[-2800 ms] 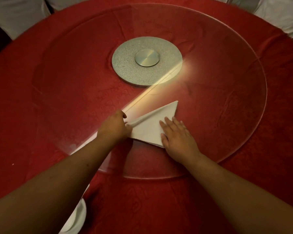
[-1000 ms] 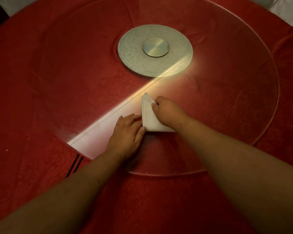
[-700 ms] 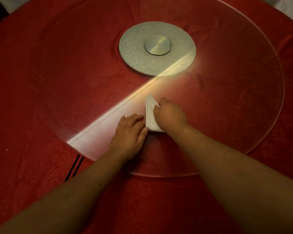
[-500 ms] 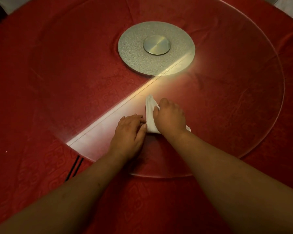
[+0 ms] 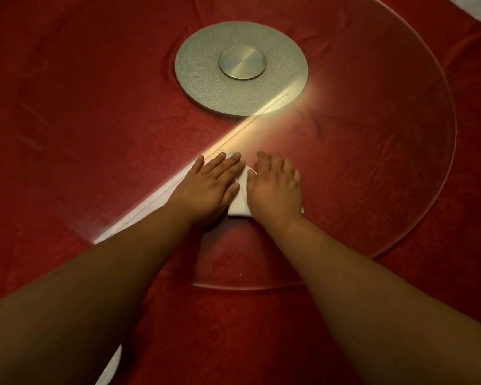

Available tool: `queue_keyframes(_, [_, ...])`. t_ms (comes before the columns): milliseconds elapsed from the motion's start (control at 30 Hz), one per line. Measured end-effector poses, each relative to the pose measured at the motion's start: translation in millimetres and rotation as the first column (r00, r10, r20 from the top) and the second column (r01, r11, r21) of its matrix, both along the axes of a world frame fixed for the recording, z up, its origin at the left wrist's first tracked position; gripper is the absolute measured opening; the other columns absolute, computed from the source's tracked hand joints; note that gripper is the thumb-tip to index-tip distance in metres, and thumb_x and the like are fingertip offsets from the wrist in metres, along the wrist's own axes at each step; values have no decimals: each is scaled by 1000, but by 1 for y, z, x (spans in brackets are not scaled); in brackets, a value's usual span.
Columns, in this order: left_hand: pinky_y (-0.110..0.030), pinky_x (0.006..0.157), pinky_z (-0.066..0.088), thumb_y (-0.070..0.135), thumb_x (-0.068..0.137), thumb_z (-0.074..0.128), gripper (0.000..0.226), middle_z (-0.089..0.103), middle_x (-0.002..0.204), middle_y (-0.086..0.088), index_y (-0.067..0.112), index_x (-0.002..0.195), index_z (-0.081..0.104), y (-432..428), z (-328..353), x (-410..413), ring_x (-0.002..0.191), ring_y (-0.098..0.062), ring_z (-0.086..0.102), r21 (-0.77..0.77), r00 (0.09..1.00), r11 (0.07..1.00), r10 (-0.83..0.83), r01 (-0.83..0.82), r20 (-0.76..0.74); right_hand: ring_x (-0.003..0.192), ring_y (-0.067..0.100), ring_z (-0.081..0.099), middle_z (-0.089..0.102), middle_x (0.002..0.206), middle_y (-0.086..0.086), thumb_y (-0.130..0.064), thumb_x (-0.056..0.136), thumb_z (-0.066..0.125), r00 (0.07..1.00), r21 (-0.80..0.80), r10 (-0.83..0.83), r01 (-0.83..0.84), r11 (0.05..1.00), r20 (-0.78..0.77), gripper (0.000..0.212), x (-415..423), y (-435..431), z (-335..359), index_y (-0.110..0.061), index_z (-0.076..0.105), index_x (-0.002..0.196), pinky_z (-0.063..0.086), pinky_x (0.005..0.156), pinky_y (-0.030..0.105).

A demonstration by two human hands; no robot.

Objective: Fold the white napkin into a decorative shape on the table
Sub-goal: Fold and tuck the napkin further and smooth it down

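The white napkin point(image 5: 240, 202) lies folded small on the glass turntable point(image 5: 400, 190), almost wholly covered by both hands. Only a narrow strip shows between them, plus its near edge and a small corner at the right wrist. My left hand point(image 5: 211, 184) rests flat on the napkin's left part, fingers stretched out and pointing away from me. My right hand point(image 5: 275, 190) presses flat on its right part, fingers slightly spread. Neither hand grips the cloth; both lie palm down on it.
The glass turntable sits on a round table with a red patterned cloth point(image 5: 81, 120). Its grey round hub point(image 5: 240, 80) with a metal cap lies beyond the hands. A bright streak of light crosses the glass diagonally. A white object point(image 5: 111, 368) shows at the bottom edge.
My right hand has let go of the raised napkin tip and gone flat on it. My left hand slid forward onto the napkin. The napkin now lies pressed flat beneath both palms.
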State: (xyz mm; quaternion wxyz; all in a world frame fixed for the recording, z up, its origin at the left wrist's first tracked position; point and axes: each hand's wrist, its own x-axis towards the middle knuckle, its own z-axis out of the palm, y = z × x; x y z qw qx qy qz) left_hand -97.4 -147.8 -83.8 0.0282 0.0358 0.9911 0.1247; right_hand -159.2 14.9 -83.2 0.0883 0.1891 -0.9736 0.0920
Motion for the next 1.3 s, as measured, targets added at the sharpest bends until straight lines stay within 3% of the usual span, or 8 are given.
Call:
queue_keyframes(133, [-47,128,-2,46,109,20,58,8,173,12,32,165,13,4,0,2,160,-14,4,2,1000,1000,21,-21,12,150,38,21,28,163,11,-47,103,27,981,52,-67,58,997,182,63,-3,39,-7,-14,25,156,16,121,55])
queue_keyframes(267, [-47,129,-3,45,109,21,58,8,173,11,31,165,13,11,2,2,160,-14,3,3,999,999,34,-34,26,153,35,12,19,166,7,-46,104,23,981,92,-26,8,996,193,63,-2,68,-5,-14,19,159,10,123,55])
queue_keyframes(467, [-49,129,1,50,106,20,60,14,173,8,31,164,18,23,5,-7,160,-16,7,-11,997,998,60,-59,43,150,39,20,31,161,16,-43,105,33,987,79,-41,28,996,157,59,-2,75,4,-9,33,153,18,121,58])
queue_keyframes(667, [-51,128,-2,50,104,29,70,-6,174,7,27,165,1,34,4,-4,160,-17,-6,-82,996,997,25,-18,91,154,30,10,18,166,12,-43,104,23,942,-23,309,-309,951,128,65,41,26,14,-7,19,158,12,124,48])
queue_keyframes(967, [-47,129,-2,49,107,19,60,8,174,10,31,164,13,44,3,-9,160,-13,2,-13,995,996,93,-92,43,155,27,4,11,167,11,-47,105,22,964,90,187,-207,974,191,66,58,83,-4,-9,16,159,9,125,49])
queue_keyframes(1133, [-49,128,-1,50,106,21,62,8,174,9,30,164,15,52,8,-12,160,-15,3,-11,991,994,106,-106,75,146,36,30,36,158,13,-41,104,29,983,72,39,-53,996,180,52,44,101,9,-21,38,152,28,118,52])
queue_keyframes(1200, [-51,127,1,51,105,25,63,8,174,7,28,163,18,53,13,-18,160,-18,7,-39,990,995,98,-94,104,121,36,51,57,136,12,-37,99,42,993,67,3,-11,998,122,42,30,108,18,-22,57,136,43,98,47])
queue_keyframes(1300, [-52,125,15,55,102,35,62,25,170,1,24,156,34,51,27,-29,155,-24,24,-103,988,993,67,-53,136,102,36,55,61,112,14,-42,92,57,974,73,-135,123,990,180,38,7,110,33,-12,65,114,47,82,44])
